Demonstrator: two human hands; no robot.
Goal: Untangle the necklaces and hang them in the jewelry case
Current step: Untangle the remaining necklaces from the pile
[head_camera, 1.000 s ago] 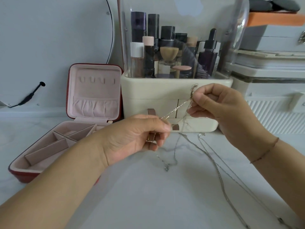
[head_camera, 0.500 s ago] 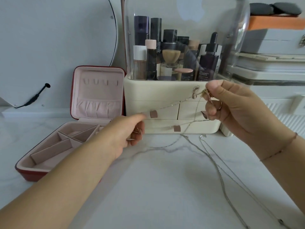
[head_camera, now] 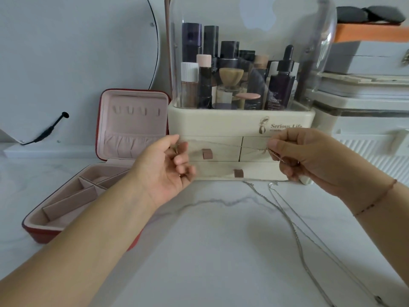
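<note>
A thin silver necklace chain is stretched level between my two hands, in front of the cream organizer. My left hand pinches its left end, palm turned up. My right hand pinches the other end, where a small tangle of chain bunches at the fingertips. Two more silver chains trail from under my right hand across the marble top toward the lower right corner. The red jewelry case stands open at the left, its pink lid upright with a row of hooks that hold nothing.
A cream cosmetics organizer with a clear dome, bottles and small drawers stands right behind my hands. White storage boxes are stacked at the right. A round mirror leans on the wall at the left.
My hands have drawn further apart, pulling the chain out long and level. My right hand has dropped lower and my left hand has turned palm up.
</note>
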